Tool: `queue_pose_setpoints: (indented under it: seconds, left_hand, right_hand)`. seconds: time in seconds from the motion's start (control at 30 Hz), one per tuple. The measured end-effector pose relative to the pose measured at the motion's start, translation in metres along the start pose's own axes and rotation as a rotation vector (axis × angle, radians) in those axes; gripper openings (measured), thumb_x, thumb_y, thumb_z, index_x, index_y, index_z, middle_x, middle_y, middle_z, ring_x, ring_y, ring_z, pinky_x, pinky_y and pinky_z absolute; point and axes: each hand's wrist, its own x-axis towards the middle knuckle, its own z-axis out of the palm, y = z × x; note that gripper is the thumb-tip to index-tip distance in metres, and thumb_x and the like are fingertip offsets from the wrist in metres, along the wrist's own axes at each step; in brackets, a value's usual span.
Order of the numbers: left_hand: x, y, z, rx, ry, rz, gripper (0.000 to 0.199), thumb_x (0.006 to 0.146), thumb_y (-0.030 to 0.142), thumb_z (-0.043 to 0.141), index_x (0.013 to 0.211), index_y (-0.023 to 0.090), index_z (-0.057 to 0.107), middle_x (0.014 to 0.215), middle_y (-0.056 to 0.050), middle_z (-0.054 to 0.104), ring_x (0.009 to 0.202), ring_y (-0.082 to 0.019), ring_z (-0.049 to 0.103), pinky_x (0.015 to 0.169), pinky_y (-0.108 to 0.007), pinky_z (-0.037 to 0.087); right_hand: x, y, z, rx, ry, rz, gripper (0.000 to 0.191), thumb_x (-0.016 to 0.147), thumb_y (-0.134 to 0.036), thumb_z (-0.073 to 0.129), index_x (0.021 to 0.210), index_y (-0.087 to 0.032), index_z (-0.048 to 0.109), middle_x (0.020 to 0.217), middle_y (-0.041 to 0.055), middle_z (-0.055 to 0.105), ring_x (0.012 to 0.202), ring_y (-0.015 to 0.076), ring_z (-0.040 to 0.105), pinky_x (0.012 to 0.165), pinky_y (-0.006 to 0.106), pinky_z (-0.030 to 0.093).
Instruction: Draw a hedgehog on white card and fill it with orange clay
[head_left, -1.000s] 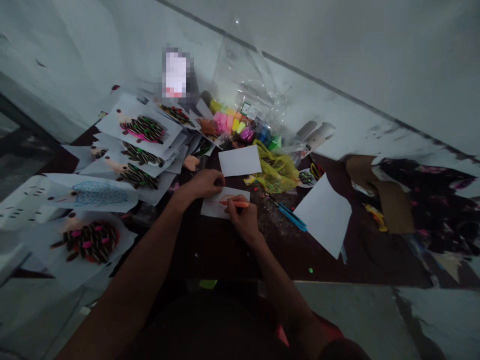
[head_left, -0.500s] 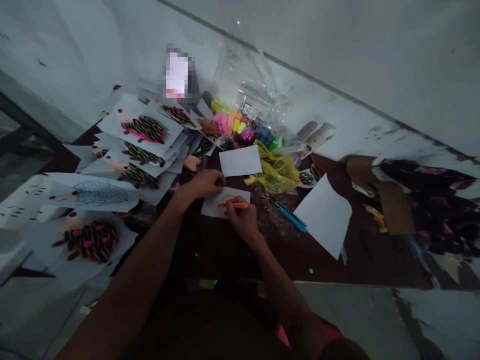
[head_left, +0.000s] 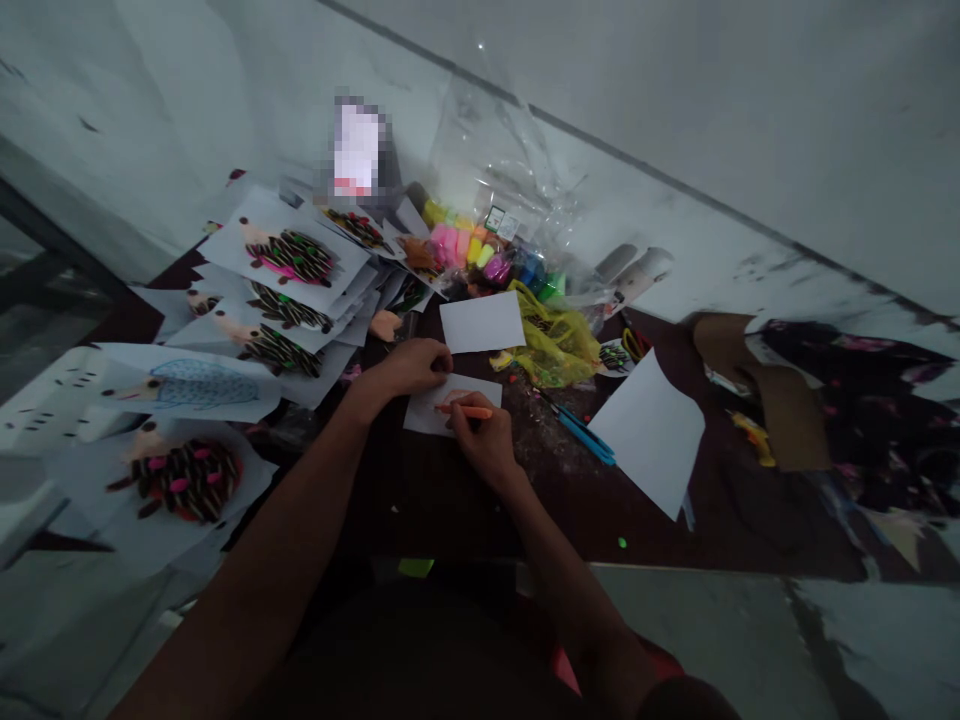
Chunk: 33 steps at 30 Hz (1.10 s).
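At mid-frame, my right hand (head_left: 486, 440) pinches an orange pen (head_left: 474, 411) over white paper (head_left: 422, 417); whether my left hand (head_left: 412, 366), at its edge, has fingers pressed together I can't tell.

The right hand (head_left: 486, 437) grips an orange pen (head_left: 475, 411) over a small sheet (head_left: 421, 418); the left hand (head_left: 417, 368) lies at its eleven o'clock edge. From the sheet, a white card (head_left: 482, 322) sits at one o'clock, a yellow bag (head_left: 562, 345) at two.

On the surface (head_left: 427, 500), pictures (head_left: 289, 258) lie left of the drawn-on sheet (head_left: 421, 418); behind it, a card (head_left: 482, 322), then a filled bag (head_left: 495, 265); right of the sheet, loose paper (head_left: 652, 440).
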Motion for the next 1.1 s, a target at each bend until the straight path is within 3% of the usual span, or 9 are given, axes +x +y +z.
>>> queue_pose_setpoints:
  seconds: [0.2, 0.4, 0.53, 0.83, 1.1]
  left_hand:
    - [-0.001, 0.001, -0.001, 0.018, -0.009, -0.002, 0.027, 0.076, 0.017, 0.059, 0.097, 0.016, 0.075, 0.096, -0.007, 0.075, 0.086, -0.021, 0.067, 0.074, -0.028, 0.048]
    - [0.000, 0.000, -0.001, -0.001, -0.015, -0.009, 0.027, 0.075, 0.019, 0.060, 0.098, 0.016, 0.074, 0.099, -0.007, 0.075, 0.089, -0.022, 0.067, 0.076, -0.029, 0.049]
    - [0.001, -0.001, -0.001, -0.004, -0.016, -0.002, 0.027, 0.075, 0.018, 0.059, 0.097, 0.016, 0.074, 0.097, -0.007, 0.075, 0.086, -0.021, 0.067, 0.075, -0.029, 0.049]
    - [0.001, -0.002, 0.000, -0.013, -0.006, 0.008, 0.025, 0.075, 0.018, 0.060, 0.095, 0.017, 0.075, 0.097, -0.008, 0.075, 0.087, -0.022, 0.067, 0.074, -0.029, 0.049]
    - [-0.001, 0.000, -0.002, -0.018, -0.009, 0.003, 0.027, 0.074, 0.018, 0.060, 0.097, 0.015, 0.074, 0.097, -0.007, 0.074, 0.086, -0.022, 0.067, 0.075, -0.029, 0.049]
  right_hand:
    - [-0.001, -0.003, -0.003, 0.008, -0.002, 0.002, 0.020, 0.092, -0.035, 0.055, 0.081, -0.023, 0.066, 0.075, 0.0034, 0.072, 0.076, 0.0184, 0.071, 0.066, 0.027, 0.054]
    - [0.001, -0.001, -0.010, -0.028, 0.155, 0.057, 0.025, 0.091, -0.038, 0.053, 0.075, -0.022, 0.064, 0.071, 0.0024, 0.070, 0.067, 0.0168, 0.067, 0.065, 0.027, 0.052]
    - [0.000, -0.001, -0.011, -0.071, 0.128, 0.062, 0.026, 0.090, -0.038, 0.053, 0.072, -0.022, 0.063, 0.067, 0.0019, 0.069, 0.061, 0.0158, 0.065, 0.060, 0.026, 0.049]
    - [0.001, -0.004, -0.008, -0.084, 0.064, 0.041, 0.026, 0.091, -0.039, 0.052, 0.074, -0.023, 0.063, 0.068, 0.0018, 0.069, 0.063, 0.0166, 0.066, 0.064, 0.027, 0.051]
    - [0.000, -0.004, -0.008, -0.060, 0.089, 0.038, 0.025, 0.090, -0.037, 0.052, 0.071, -0.022, 0.060, 0.067, 0.0016, 0.069, 0.059, 0.0154, 0.064, 0.060, 0.026, 0.049]
